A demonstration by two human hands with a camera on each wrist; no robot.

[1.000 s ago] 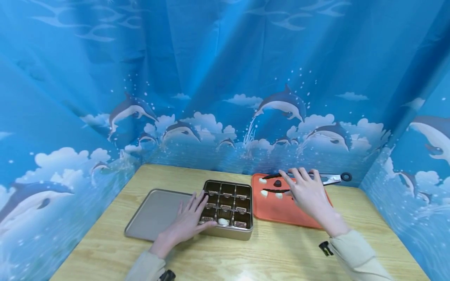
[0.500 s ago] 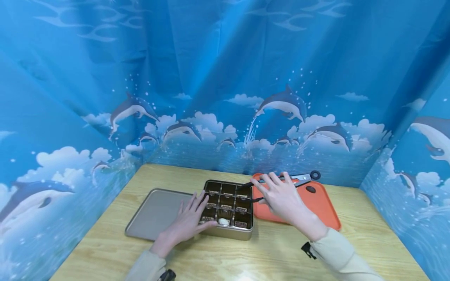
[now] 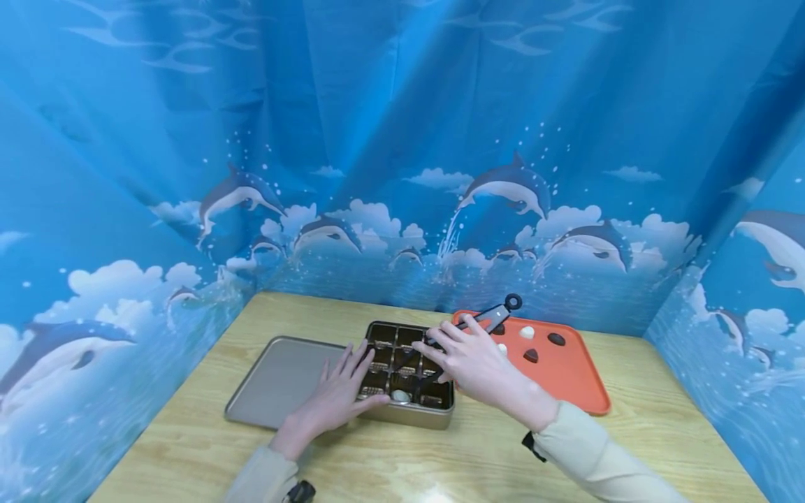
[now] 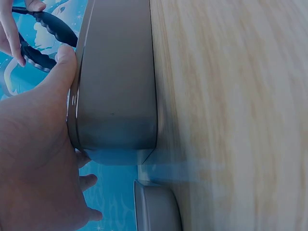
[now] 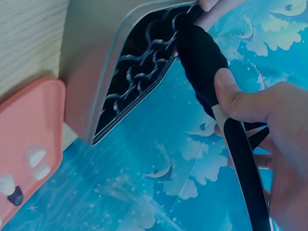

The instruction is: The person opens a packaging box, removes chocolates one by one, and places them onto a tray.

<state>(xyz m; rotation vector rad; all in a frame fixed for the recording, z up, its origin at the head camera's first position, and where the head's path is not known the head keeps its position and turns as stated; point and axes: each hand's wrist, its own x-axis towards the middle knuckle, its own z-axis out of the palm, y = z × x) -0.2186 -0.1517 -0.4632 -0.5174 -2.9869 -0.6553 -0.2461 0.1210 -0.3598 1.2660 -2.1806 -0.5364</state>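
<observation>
My right hand (image 3: 478,363) grips a pair of black and silver tongs (image 3: 499,313) around its arms. Its dark tips reach over the divided metal box (image 3: 402,417), around the front and middle compartments. They stand apart; whether anything lies between them I cannot tell. In the right wrist view, my thumb presses along the tongs (image 5: 248,180). A white candy-like piece (image 3: 400,396) sits in the front middle compartment. My left hand (image 3: 333,391) rests with spread fingers on the box's left side. In the left wrist view, its thumb (image 4: 62,72) lies against the rim.
An orange-red tray (image 3: 566,381) lies right of the box, bearing several small pieces, among them a white one (image 3: 527,332) and a dark one (image 3: 556,339). Left of the box lies a flat grey metal lid (image 3: 277,381). A blue dolphin curtain (image 3: 402,140) closes off the back.
My right hand has carried the tongs left from over the tray to over the box, uncovering more pieces on the tray. The left hand has stayed on the box.
</observation>
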